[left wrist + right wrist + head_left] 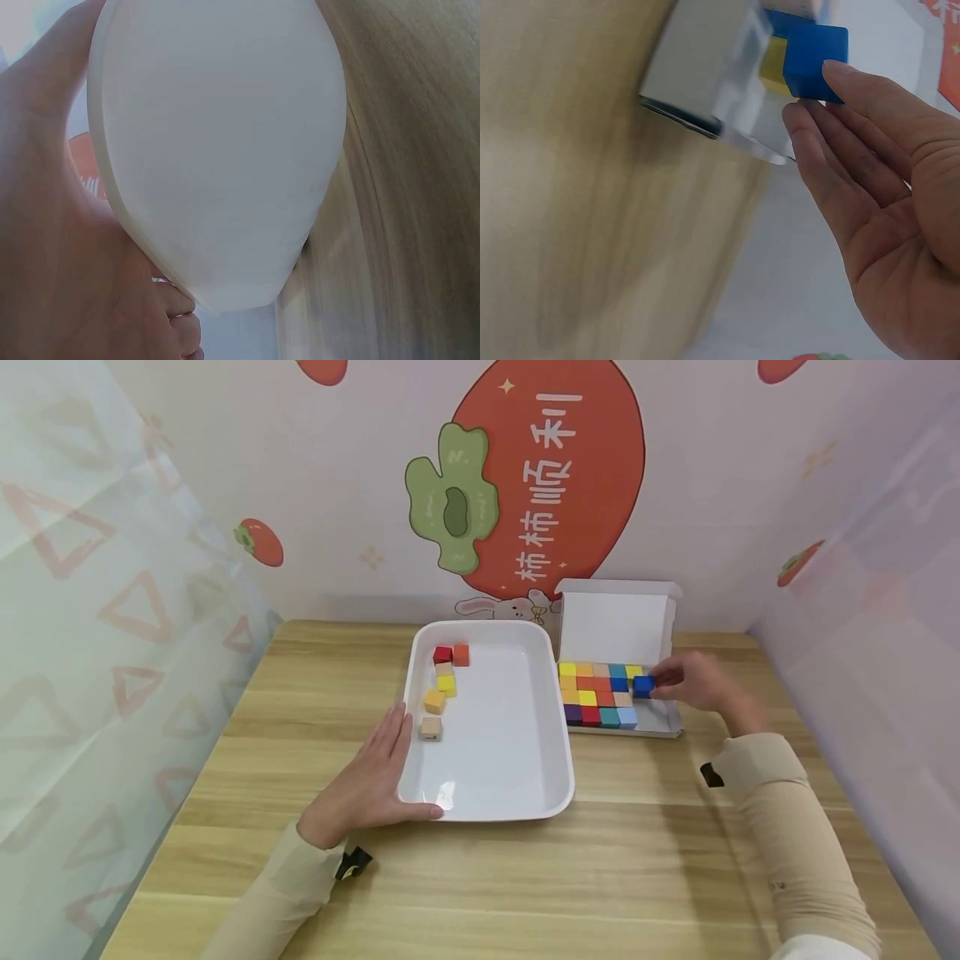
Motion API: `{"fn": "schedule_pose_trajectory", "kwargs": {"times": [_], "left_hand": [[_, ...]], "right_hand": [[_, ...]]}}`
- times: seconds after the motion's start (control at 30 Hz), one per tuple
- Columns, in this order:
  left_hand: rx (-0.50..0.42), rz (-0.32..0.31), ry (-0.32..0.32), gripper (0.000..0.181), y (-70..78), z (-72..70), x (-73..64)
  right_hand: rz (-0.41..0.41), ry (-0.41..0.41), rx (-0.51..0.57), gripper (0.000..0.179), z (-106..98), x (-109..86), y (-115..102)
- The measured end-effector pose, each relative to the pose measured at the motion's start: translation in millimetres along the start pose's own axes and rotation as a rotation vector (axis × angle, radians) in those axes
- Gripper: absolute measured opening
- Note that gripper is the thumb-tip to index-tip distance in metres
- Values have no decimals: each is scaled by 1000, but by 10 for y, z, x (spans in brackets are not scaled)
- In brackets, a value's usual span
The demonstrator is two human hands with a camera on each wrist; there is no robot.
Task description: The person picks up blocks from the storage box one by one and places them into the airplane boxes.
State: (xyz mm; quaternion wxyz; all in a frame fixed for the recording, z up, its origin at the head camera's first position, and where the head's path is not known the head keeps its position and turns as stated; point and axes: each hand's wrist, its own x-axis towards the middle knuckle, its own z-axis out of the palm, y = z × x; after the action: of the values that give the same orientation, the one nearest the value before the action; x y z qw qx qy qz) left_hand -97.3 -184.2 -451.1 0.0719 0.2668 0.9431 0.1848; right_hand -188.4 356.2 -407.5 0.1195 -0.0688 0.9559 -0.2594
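My right hand pinches a dark blue wooden cube between thumb and fingertips. It holds the cube over the right part of a shallow white cardboard box. Rows of coloured cubes fill the box's left part. In the right wrist view, the blue cube sits at the fingertips, with a yellow cube behind it. My left hand rests on the near left corner of a white tray, its fingers straight along the rim and its thumb on the near edge.
Inside the tray, several loose cubes lie along the left side, among them a red, an orange-yellow and a plain wood one. The box's raised lid stands near the back wall. Printed sheets flank the wooden table.
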Motion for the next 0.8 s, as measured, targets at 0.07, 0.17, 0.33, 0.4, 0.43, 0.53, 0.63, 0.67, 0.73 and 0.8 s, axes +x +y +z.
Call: {"fn": "schedule_pose_trajectory", "kwargs": {"times": [0.07, 0.17, 0.33, 0.4, 0.43, 0.53, 0.63, 0.67, 0.73, 0.8], "left_hand": [[-3, 1, -1, 145, 0, -3, 2], [-6, -2, -7, 145, 1, -7, 8], [-1, -18, -19, 146, 4, -14, 7], [-1, -18, -19, 146, 5, -15, 4], [0, -16, -16, 146, 5, -16, 2], [1, -9, -5, 145, 3, -18, 2], [3, 0, 3, 144, 0, -13, 9], [2, 1, 4, 144, -1, -10, 12], [2, 3, 4, 144, -7, -3, 15], [1, 0, 3, 144, -16, 1, 18]], "right_hand": [[11, -3, 13, 33, 55, 39, 55], [32, 1, 28, 34, 118, 85, 111], [46, 35, 48, 33, 173, 130, 116], [50, 48, 44, 32, 188, 136, 112], [54, 52, 42, 31, 193, 139, 108], [53, 57, 23, 30, 198, 143, 98], [32, 65, -23, 31, 162, 144, 42], [23, 64, -43, 32, 137, 143, 2], [9, 60, -85, 34, 82, 148, -113], [-3, 47, -115, 36, 28, 160, -285]]}}
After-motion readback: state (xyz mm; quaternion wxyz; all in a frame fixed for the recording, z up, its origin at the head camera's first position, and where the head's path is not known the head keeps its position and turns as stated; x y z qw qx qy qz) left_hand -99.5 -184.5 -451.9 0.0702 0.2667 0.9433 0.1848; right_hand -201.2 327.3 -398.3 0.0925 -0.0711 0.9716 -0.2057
